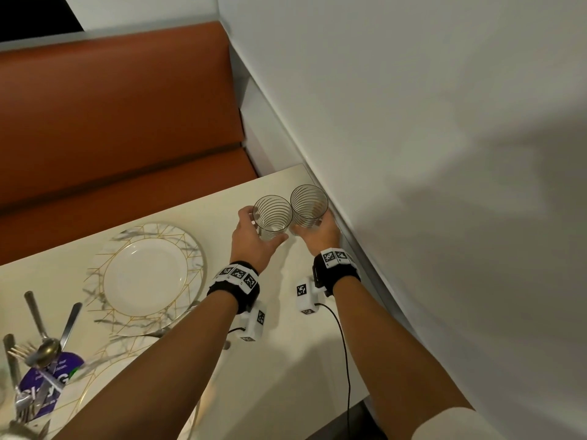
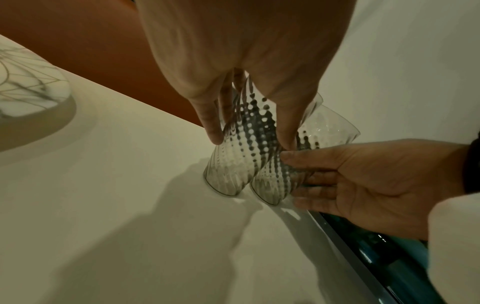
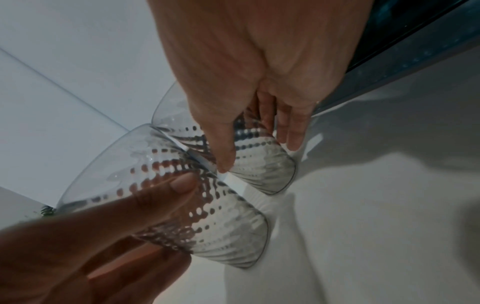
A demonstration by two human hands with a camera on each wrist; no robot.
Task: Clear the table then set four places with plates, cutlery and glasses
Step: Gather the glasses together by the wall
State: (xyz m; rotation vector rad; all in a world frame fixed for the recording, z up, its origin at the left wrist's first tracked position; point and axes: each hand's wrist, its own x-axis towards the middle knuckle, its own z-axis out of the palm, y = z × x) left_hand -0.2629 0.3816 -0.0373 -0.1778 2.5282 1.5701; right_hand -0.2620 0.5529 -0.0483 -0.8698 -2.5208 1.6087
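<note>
Two clear ribbed glasses stand side by side at the far right corner of the cream table [image 1: 197, 204], close to the wall. My left hand [image 1: 260, 230] grips the left glass [image 1: 272, 217], thumb on the near side and fingers round the far left. My right hand [image 1: 313, 231] holds the right glass [image 1: 308, 206] from below and behind. In the left wrist view my left hand [image 2: 249, 139] pinches the left glass [image 2: 228, 170], which touches the right glass [image 2: 272, 185]. In the right wrist view my right hand [image 3: 259, 154] curls round the right glass [image 3: 267, 174]. Both bases appear to rest on the tabletop.
A white plate [image 1: 144, 277] sits on a marble-and-gold charger [image 1: 190, 249] left of my hands. A second charger [image 1: 92, 392] lies partly under my left forearm. Cutlery [image 1: 44, 347] stands bunched at the lower left. An orange bench [image 1: 111, 122] runs behind; a white wall [image 1: 413, 154] bounds the right.
</note>
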